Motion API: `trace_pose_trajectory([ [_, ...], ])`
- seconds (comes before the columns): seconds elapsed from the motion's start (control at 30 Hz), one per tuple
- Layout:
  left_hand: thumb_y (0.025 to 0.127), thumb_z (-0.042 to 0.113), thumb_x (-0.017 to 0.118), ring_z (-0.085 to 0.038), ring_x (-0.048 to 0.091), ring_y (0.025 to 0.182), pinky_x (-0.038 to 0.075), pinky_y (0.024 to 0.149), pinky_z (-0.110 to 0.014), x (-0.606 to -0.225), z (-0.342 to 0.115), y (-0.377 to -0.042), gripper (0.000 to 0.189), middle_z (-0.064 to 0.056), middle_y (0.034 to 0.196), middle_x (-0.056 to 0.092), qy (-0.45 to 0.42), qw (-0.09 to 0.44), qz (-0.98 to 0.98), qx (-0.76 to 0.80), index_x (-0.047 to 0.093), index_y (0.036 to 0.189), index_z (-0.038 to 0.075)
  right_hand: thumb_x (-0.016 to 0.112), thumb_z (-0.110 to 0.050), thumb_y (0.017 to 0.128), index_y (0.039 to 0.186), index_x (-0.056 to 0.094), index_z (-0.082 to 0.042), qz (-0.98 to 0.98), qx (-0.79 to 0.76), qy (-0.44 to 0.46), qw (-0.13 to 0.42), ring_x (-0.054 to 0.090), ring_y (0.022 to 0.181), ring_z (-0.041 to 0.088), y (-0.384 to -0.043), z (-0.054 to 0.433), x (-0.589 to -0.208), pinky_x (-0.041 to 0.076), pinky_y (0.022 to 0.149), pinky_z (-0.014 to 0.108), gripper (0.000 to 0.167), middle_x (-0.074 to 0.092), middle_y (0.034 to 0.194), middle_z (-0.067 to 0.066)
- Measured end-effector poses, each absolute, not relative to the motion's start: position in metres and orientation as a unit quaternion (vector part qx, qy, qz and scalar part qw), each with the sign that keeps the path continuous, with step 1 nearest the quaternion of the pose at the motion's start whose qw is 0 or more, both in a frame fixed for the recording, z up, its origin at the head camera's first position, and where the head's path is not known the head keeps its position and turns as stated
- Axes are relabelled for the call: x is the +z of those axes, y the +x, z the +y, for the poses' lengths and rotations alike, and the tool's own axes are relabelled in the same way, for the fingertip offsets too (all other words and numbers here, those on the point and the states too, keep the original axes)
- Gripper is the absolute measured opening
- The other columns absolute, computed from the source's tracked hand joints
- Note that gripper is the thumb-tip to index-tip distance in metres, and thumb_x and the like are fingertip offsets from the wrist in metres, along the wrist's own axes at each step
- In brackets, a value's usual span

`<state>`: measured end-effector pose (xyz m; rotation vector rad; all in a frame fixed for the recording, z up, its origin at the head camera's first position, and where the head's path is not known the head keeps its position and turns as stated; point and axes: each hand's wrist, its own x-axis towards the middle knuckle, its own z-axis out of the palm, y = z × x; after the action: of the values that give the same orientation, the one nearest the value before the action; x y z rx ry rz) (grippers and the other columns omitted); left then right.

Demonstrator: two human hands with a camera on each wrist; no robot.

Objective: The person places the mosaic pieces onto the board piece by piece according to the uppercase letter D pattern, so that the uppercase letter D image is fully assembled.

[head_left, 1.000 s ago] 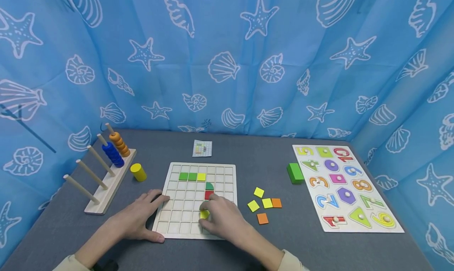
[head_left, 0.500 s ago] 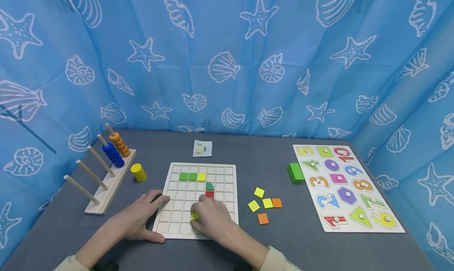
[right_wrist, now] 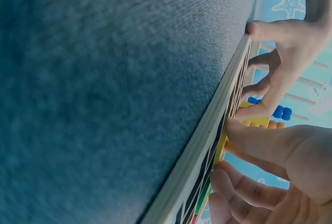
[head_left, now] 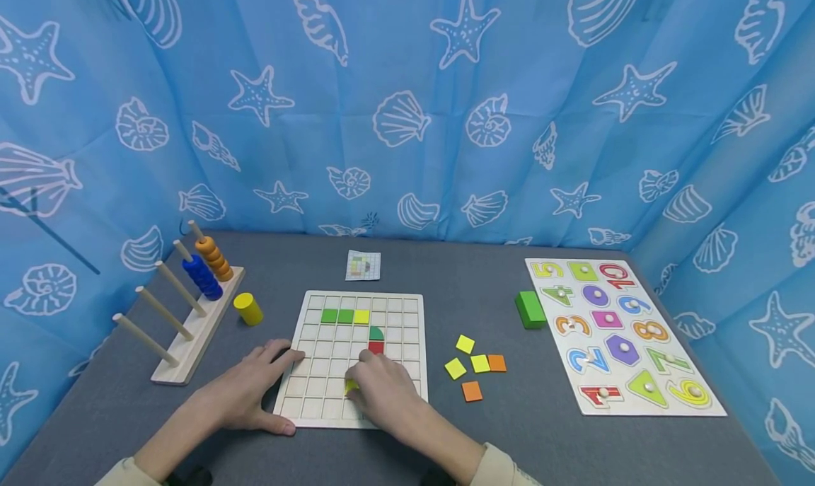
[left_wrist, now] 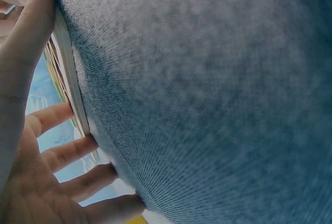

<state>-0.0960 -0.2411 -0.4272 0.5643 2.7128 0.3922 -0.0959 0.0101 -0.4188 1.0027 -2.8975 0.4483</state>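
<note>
A pale wooden grid board [head_left: 318, 368] lies flat on the table. My left hand [head_left: 245, 390] touches its left side and near-left corner, fingers spread and fairly straight in the left wrist view. My right hand [head_left: 388, 395] pinches a yellow square tile [head_left: 351, 386] low over the board's middle. In the right wrist view the thumb and index finger meet that yellow tile [right_wrist: 221, 145] at board level; whether it sits in a cell I cannot tell. Two green squares [head_left: 337, 317], a yellow square [head_left: 361, 317], a green quarter-round tile [head_left: 376, 334] and a red tile [head_left: 376, 347] lie in cells.
Loose yellow tiles [head_left: 455, 369] and orange tiles [head_left: 472, 392] lie right of the board. A green block [head_left: 530, 310] touches a number puzzle [head_left: 576, 394]. Leftward stand a yellow cylinder [head_left: 248, 309] and a peg stand [head_left: 175, 369]. A pattern card [head_left: 363, 275] lies behind.
My right hand has moved left across the board with the yellow tile, mostly in the first half second, then shifted only slightly. The left hand has stayed in place.
</note>
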Motion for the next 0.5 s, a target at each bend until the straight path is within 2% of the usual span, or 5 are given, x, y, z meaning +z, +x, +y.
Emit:
trace_pose_trajectory([
  [0.17, 0.062, 0.076, 0.082, -0.046, 0.049, 0.134, 0.049, 0.101, -0.068, -0.4287, -0.2414, -0.0959, 0.108, -0.019, 0.150, 0.045, 0.195, 0.173, 0.955, 0.141, 0.048, 0.147, 0.018, 0.085, -0.012, 0.080, 0.087, 0.082, -0.018, -0.934, 0.156, 0.320, 0.012, 0.053, 0.065, 0.006, -0.0953, 0.0093, -0.4193, 0.040, 0.052, 0.017, 0.010, 0.066, 0.080, -0.002],
  [0.5, 0.062, 0.076, 0.082, -0.046, 0.049, 0.134, 0.048, 0.101, -0.069, -0.4278, -0.2411, -0.0962, 0.109, -0.019, 0.151, 0.045, 0.193, 0.176, 0.955, 0.140, 0.048, 0.147, 0.018, 0.087, -0.013, 0.079, 0.095, 0.082, -0.020, -0.935, 0.167, 0.313, 0.014, 0.051, 0.066, 0.007, -0.0961, 0.0101, -0.4213, 0.041, 0.052, 0.018, 0.019, 0.066, 0.080, -0.001],
])
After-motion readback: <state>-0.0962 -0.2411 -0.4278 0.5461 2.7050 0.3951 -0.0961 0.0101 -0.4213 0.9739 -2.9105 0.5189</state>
